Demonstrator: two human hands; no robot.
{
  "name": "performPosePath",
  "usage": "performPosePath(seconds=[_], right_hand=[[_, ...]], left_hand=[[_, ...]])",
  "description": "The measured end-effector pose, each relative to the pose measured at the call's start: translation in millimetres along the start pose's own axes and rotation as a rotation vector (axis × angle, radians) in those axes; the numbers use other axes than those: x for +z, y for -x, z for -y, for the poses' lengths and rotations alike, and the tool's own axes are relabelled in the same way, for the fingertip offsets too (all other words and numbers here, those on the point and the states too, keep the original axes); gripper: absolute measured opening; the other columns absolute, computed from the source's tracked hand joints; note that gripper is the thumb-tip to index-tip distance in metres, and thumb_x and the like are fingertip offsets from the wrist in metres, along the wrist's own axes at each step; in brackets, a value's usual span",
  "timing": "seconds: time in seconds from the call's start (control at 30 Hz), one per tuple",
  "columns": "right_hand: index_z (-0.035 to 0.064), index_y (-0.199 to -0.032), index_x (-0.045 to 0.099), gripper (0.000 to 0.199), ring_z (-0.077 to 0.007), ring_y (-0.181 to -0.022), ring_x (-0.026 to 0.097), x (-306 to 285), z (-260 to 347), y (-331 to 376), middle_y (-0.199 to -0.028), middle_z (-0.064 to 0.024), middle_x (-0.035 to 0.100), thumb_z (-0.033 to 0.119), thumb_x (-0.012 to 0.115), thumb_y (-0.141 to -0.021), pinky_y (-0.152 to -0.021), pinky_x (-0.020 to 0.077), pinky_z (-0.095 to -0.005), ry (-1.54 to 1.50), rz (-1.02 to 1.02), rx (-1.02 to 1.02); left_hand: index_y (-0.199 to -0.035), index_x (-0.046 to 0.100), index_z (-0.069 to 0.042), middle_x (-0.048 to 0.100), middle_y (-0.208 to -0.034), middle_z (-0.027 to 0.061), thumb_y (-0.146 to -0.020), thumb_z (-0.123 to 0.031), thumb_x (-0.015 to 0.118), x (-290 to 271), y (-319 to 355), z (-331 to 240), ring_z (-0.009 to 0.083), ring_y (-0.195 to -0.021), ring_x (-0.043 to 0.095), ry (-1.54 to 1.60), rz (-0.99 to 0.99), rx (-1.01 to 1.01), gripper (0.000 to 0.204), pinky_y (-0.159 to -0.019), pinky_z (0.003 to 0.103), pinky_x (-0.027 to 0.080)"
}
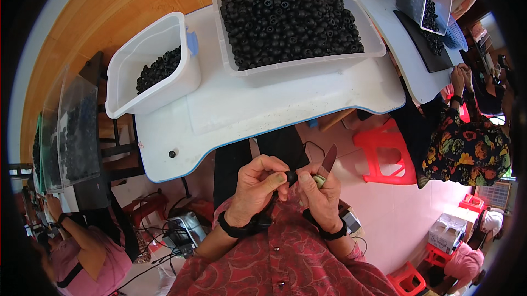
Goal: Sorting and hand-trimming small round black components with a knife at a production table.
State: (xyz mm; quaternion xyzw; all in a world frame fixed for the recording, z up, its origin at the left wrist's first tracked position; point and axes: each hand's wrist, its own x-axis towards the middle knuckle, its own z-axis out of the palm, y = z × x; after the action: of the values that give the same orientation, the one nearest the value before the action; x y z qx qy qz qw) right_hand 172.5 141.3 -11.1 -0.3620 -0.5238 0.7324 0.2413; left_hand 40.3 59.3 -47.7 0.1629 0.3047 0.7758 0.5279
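Note:
My left hand (259,189) pinches a small round black part (291,176) between thumb and fingertips, in front of my chest. Close beside it on the right, my right hand (323,200) is closed round the pale green handle (319,179) of a small knife (329,158), its blade pointing up and away from me. The black part lies between both hands; whether the right fingertips touch it I cannot tell. Beyond the hands, a big clear bin (307,65) is heaped with black ring-like parts (291,21). To its left, a white tub (189,73) holds a smaller pile.
The white table (247,117) has a blue edge, with one loose black part (172,154) at its left. A red stool (384,150) stands right. Co-workers sit at both sides, one in a flowered top (466,150), one in pink (96,257). Cables (159,241) trail at lower left.

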Motion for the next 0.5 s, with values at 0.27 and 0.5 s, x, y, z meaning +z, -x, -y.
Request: performPosePath(seconds=[0.27, 0.5], right_hand=[[0.0037, -0.092, 0.06, 0.009, 0.0002, -0.05, 0.042, 1.2, 0.0, -0.6, -0.063, 0.0059, 0.051, 0.013, 0.06, -0.094, -0.044, 0.0314, -0.0171, -0.112, 0.097, -0.012], [0.0025, -0.094, 0.06, 0.009, 0.0005, -0.05, 0.042, 3.0, 1.1, 0.0, -0.063, 0.0063, 0.05, 0.011, 0.06, -0.093, -0.045, 0.031, -0.0168, -0.082, 0.107, -0.007]], left_hand=[[-0.097, 0.058, 0.003, 0.059, -0.093, 0.0116, -0.089, 0.001, 0.061, 1.1, 2.6, -0.9, 0.014, -0.064, 0.062, 0.006, -0.001, -0.036, 0.009, -0.053, 0.026, 0.054], [-0.099, 0.057, 0.002, 0.061, -0.091, 0.0115, -0.09, -0.001, 0.06, -4.5, 0.9, -0.3, 0.0134, -0.064, 0.061, 0.109, 0.023, -0.068, 0.009, -0.052, 0.026, 0.053]])
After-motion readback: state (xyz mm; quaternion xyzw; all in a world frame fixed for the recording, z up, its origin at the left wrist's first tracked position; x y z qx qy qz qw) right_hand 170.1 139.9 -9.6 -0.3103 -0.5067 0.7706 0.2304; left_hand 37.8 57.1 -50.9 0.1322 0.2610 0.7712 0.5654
